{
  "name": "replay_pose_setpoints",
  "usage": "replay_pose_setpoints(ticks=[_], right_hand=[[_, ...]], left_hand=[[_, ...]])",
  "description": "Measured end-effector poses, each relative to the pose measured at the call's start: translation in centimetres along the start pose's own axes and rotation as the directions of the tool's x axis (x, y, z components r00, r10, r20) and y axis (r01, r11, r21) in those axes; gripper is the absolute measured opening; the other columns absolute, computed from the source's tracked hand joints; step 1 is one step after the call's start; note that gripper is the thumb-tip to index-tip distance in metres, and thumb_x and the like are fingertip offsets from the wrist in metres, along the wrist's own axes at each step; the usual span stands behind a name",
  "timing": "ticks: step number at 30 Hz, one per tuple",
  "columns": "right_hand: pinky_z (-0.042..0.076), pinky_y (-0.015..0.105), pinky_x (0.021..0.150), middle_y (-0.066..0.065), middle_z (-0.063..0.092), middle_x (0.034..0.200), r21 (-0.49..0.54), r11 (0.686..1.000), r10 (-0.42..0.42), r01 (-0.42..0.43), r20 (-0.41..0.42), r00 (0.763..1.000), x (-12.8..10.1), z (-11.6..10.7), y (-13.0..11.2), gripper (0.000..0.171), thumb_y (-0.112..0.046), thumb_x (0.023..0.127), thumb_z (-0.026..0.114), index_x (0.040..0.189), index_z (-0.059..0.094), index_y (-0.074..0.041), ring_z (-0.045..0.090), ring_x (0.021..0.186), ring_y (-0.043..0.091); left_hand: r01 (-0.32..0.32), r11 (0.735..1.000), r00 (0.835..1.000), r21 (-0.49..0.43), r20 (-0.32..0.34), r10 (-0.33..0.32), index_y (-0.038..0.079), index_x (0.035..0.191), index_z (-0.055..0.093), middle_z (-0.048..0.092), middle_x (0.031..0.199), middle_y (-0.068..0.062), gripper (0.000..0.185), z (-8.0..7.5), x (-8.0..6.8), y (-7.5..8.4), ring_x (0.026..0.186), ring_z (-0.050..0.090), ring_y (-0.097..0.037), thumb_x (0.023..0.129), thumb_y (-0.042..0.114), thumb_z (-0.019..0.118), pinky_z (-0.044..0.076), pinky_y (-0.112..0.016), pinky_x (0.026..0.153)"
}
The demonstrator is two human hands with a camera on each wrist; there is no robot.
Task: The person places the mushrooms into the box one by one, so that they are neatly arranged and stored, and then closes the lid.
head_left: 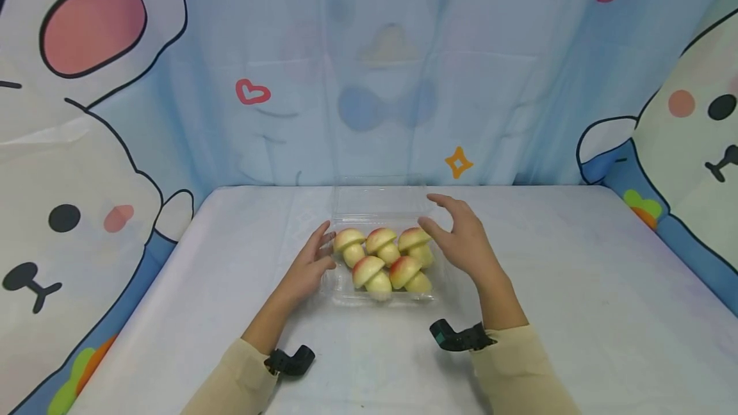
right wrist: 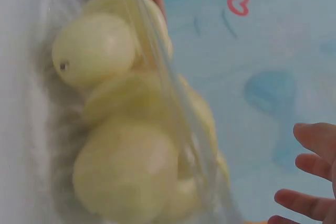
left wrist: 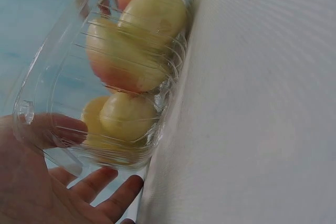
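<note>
The left hand [head_left: 308, 268] rests spread against the clear container [head_left: 346, 287] of mushroom-shaped buns [head_left: 383, 260]; the right hand [head_left: 461, 239] hovers spread just beside it, its grip holding nothing.

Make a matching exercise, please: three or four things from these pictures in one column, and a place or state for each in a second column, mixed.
Things:
1. left hand
2. right hand
3. mushroom-shaped buns
4. lid

Places or states:
a. inside the clear plastic box
b. folded open behind the box
c. fingers spread above the box's right edge
d. fingers straight at the box's left side

Pairs: 1-d, 2-c, 3-a, 4-b
</note>
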State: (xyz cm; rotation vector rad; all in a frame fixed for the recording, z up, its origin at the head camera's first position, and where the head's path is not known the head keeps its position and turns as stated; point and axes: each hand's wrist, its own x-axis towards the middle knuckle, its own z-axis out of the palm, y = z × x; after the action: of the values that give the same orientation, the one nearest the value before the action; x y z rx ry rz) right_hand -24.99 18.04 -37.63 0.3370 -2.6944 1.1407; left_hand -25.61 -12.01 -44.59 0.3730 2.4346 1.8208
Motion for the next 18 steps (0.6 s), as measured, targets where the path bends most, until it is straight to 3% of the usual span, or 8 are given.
replay_pose_setpoints(ticks=[5, 10, 12, 15, 18], right_hand=[[0.037, 0.069, 0.114, 0.028, 0.039, 0.16, 0.072, 0.987, 0.14, -0.142, 0.034, 0.99, 0.4, -0.4, 2.8, 0.069, -0.04, 0.104, 0.057, 0.161, 0.034, -0.01, 0.037, 0.147, 0.051], [0.039, 0.066, 0.114, 0.027, 0.036, 0.161, 0.199, 0.952, 0.218, -0.232, 0.09, 0.972, 0.8, -0.2, 4.6, 0.074, -0.044, 0.104, 0.057, 0.164, 0.028, -0.012, 0.036, 0.149, 0.05], [0.04, 0.064, 0.115, 0.026, 0.036, 0.162, 0.279, 0.924, 0.237, -0.261, 0.119, 0.964, 1.2, 0.1, 5.1, 0.074, -0.043, 0.104, 0.057, 0.164, 0.027, -0.012, 0.037, 0.149, 0.047], [0.041, 0.057, 0.117, 0.025, 0.036, 0.163, 0.411, 0.854, 0.268, -0.318, 0.176, 0.947, 1.9, 0.9, 5.8, 0.076, -0.041, 0.104, 0.057, 0.165, 0.023, -0.012, 0.038, 0.149, 0.042], [0.046, 0.042, 0.115, 0.025, 0.036, 0.162, 0.503, 0.79, 0.285, -0.352, 0.207, 0.936, 2.3, 1.5, 6.6, 0.076, -0.037, 0.105, 0.057, 0.166, 0.02, -0.01, 0.041, 0.146, 0.037]], left_hand=[[-0.009, 1.0, 1.0, -0.023, 0.008, 0.009, 0.007, 0.165, 0.018, 0.035, 0.164, -0.027, 0.087, 0.0, -0.1, -0.3, 0.148, 0.04, -0.048, 0.085, 0.0, 0.051, 0.038, -0.063, 0.117], [-0.003, 1.0, 1.0, -0.014, 0.011, 0.003, 0.008, 0.166, 0.018, 0.035, 0.164, -0.025, 0.088, 0.1, -0.2, -0.1, 0.148, 0.04, -0.047, 0.085, 0.001, 0.051, 0.038, -0.062, 0.117], [0.006, 1.0, 1.0, -0.007, 0.007, -0.006, 0.01, 0.166, 0.018, 0.035, 0.165, -0.023, 0.087, 0.0, -0.2, 0.0, 0.148, 0.041, -0.045, 0.086, 0.001, 0.051, 0.038, -0.061, 0.117], [0.009, 1.0, 1.0, 0.002, -0.001, -0.009, 0.011, 0.166, 0.018, 0.035, 0.165, -0.023, 0.087, 0.0, -0.1, 0.0, 0.148, 0.042, -0.045, 0.086, 0.002, 0.051, 0.039, -0.061, 0.117], [0.013, 1.0, 1.0, -0.004, 0.002, -0.013, 0.012, 0.166, 0.018, 0.035, 0.165, -0.022, 0.087, -0.1, 0.0, 0.1, 0.149, 0.041, -0.045, 0.086, 0.003, 0.05, 0.039, -0.06, 0.117]])
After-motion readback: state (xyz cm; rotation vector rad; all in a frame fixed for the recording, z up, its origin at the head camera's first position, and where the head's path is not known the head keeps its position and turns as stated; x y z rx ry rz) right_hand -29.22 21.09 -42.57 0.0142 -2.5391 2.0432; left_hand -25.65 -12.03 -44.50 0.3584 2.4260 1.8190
